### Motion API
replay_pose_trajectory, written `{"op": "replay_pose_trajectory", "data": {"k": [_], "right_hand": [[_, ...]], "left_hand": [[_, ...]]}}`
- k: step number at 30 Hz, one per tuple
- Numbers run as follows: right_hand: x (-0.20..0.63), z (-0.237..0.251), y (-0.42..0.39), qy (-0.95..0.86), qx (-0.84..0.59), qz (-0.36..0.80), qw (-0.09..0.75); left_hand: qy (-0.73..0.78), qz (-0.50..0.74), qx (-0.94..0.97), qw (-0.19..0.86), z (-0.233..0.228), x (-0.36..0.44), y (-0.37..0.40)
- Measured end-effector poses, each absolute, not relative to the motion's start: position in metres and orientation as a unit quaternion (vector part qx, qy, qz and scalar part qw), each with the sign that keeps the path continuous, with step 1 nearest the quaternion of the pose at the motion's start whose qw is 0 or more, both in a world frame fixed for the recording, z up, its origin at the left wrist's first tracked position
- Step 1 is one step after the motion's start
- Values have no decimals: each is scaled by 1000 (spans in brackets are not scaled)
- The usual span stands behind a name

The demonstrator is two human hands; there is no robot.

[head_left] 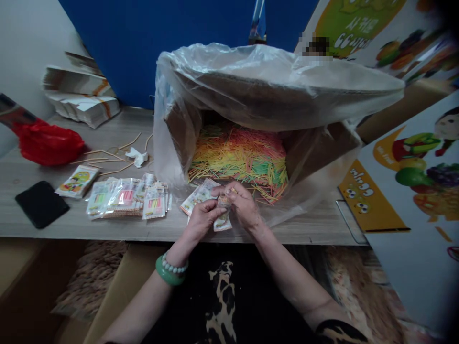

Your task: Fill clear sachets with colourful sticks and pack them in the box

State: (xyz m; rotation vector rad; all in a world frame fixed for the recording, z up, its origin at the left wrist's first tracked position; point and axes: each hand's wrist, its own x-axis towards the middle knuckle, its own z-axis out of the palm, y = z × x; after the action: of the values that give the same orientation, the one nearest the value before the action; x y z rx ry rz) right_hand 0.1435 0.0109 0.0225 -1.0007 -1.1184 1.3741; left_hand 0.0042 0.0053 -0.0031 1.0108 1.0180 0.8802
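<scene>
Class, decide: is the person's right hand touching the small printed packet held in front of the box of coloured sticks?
Touching. The head view shows the right hand pinching the top of the small printed packet, with no gap showing.

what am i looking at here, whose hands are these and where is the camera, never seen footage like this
There is no machine here. The single picture comes from a camera worn on a person's head, looking forward and down, so the two bare arms reaching in from the bottom are the wearer's own.

The left hand, with a green bangle on its wrist, and the right hand together hold a small printed packet in their fingers at the table edge.

Behind them a cardboard box lined with clear plastic lies open, full of thin coloured sticks. To the left lie a row of filled packets, a black phone, a red bag and stacked flat cartons.
</scene>
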Motion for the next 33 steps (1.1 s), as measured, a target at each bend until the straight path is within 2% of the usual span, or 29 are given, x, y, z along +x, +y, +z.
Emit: {"op": "replay_pose_trajectory", "data": {"k": [3, 7, 10, 15, 19, 24, 27, 30, 33], "right_hand": [[147, 25, 12, -470, -427, 584, 506], [152, 26, 16, -525, -403, 595, 457], [159, 24, 18, -579, -407, 573, 414], [169, 6, 19, -550, -460, 545, 433], [170, -7, 17, -567, -531, 483, 404], [163, 3, 13, -614, -497, 449, 417], [154, 6, 11, -615, -475, 485, 401], [146, 0, 12, -605, -482, 504, 384], [141, -10, 15, -616, -558, 427, 357]], "left_hand": [[427, 391, 450, 681, -1, 7, 6], [415, 417, 485, 648, 0, 11, 8], [403, 456, 439, 661, -4, 10, 11], [379, 471, 325, 727, -6, 1, 14], [368, 480, 323, 728, -5, 1, 14], [389, 472, 357, 706, -3, 1, 8], [420, 490, 418, 639, 7, -17, 5], [473, 532, 462, 529, 17, -51, 10], [596, 522, 511, 333, 14, -89, 27]]}}
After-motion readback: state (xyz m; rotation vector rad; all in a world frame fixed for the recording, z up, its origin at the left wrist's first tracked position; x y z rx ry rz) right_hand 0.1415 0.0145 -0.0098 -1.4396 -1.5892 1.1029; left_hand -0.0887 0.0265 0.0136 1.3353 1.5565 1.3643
